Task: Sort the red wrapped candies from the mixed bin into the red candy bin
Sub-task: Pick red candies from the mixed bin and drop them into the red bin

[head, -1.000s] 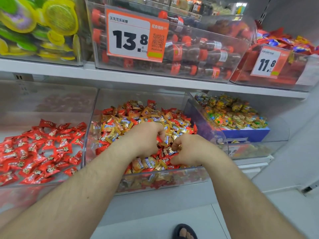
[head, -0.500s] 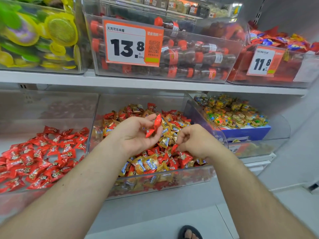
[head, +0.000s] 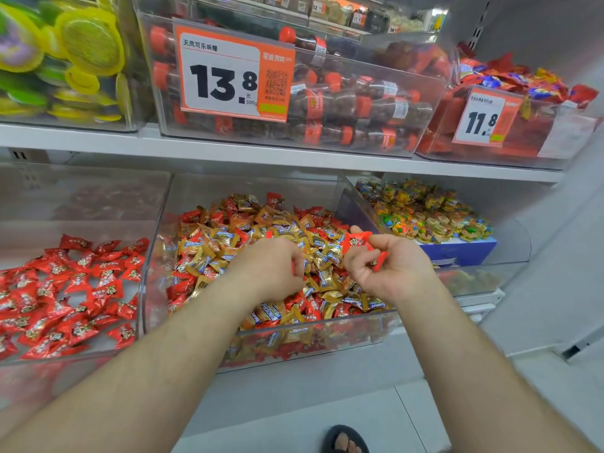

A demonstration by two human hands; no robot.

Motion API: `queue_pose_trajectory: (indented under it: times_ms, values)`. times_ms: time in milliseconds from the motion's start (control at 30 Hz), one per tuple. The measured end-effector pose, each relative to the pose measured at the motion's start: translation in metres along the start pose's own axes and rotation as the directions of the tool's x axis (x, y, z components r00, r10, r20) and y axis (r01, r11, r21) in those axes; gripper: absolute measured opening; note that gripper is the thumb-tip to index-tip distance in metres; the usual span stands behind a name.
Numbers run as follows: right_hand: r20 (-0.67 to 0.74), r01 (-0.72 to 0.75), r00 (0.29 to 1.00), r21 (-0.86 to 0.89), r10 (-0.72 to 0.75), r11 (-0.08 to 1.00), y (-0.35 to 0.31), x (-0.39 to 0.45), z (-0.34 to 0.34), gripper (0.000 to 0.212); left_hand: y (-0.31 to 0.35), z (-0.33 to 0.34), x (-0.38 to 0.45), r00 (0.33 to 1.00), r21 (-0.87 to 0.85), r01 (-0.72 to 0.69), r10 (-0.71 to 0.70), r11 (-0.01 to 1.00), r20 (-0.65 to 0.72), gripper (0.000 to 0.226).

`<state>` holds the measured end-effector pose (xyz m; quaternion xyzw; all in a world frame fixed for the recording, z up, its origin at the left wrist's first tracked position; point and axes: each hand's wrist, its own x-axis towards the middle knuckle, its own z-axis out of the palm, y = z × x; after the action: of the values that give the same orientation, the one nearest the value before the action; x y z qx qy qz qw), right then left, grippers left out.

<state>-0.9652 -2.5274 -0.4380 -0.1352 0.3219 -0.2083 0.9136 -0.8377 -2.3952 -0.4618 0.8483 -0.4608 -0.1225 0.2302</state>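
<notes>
The clear mixed bin [head: 310, 325] at the centre holds red and gold wrapped candies [head: 228, 243]. To its left the red candy bin [head: 145, 256] holds only red wrapped candies [head: 65, 289]. My left hand [head: 271, 269] hovers knuckles-up over the mixed pile, fingers curled, with a sliver of a red wrapper showing at the fingertips. My right hand [head: 387, 273] is palm-up above the bin's right side. It pinches one red candy [head: 356, 240] at the fingertips, and another red candy [head: 379, 260] lies under the curled fingers.
A bin of multicoloured candies [head: 425, 214] with a blue box [head: 457, 251] stands to the right. The white shelf [head: 261, 152] above carries bins with orange price tags [head: 233, 73]. A sandalled foot [head: 343, 439] shows on the floor below.
My left hand turned knuckles-up and closed over the red candy it held up. My right hand rose from the pile and turned palm-up with red candies in it.
</notes>
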Motion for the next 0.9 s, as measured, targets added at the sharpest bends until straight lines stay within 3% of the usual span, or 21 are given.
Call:
queue_pose_trajectory:
  times_ms: [67,133,200,267,333,400,500,567,667,800,900]
  values:
    - [-0.018,0.021,1.0,-0.074,-0.022,0.997,0.0,0.0,0.0,0.013,0.008,0.003,-0.004,0.999,0.258,0.041,-0.047,0.965,0.017,0.029]
    - [-0.033,0.08,0.995,-0.29,-0.093,0.954,0.002,0.002,0.0,0.021,0.013,0.009,-0.002,0.994,0.384,0.076,-0.1,0.92,0.043,0.044]
    - [-0.037,0.169,0.971,-0.6,-0.238,0.782,0.003,0.001,0.002,0.029,0.018,0.015,-0.001,0.993,0.448,0.076,-0.108,0.891,0.046,0.042]
    - [0.05,0.238,0.911,-0.873,-0.409,0.425,0.007,-0.003,0.005,0.028,0.018,0.016,-0.001,0.996,0.442,0.058,-0.08,0.895,0.033,0.031]
    - [0.203,0.217,0.878,-0.976,-0.433,-0.016,0.013,-0.007,0.007,0.033,0.014,0.014,0.0,0.998,0.323,0.036,-0.049,0.946,0.031,0.024]
    - [0.264,0.155,0.93,-0.914,-0.258,-0.376,0.019,-0.006,0.008,0.035,0.008,0.007,0.002,1.0,0.09,0.023,-0.023,0.996,-0.007,0.018]
    - [0.156,0.083,0.987,-0.739,-0.05,-0.668,0.028,0.002,0.009,0.028,0.0,-0.012,-0.004,0.994,-0.339,0.004,-0.041,0.941,-0.102,0.021]
    - [0.096,0.04,0.995,-0.641,-0.028,-0.767,0.033,0.005,0.013,0.029,-0.002,-0.024,-0.01,0.995,-0.625,0.022,-0.079,0.781,-0.063,0.021]
    - [0.078,0.028,0.997,-0.531,-0.016,-0.847,0.04,0.011,0.014,0.033,-0.005,-0.035,-0.016,0.989,-0.861,0.137,-0.118,0.489,0.09,0.014]
    - [0.108,0.045,0.994,-0.487,-0.009,-0.872,0.048,0.014,0.015,0.028,-0.009,-0.044,-0.022,0.962,-0.963,0.252,-0.131,0.096,0.239,0.01]
    - [0.166,0.07,0.985,-0.643,-0.049,-0.763,0.033,0.007,0.015,0.012,-0.016,-0.056,-0.027,0.943,-0.946,0.304,-0.103,-0.113,0.316,0.021]
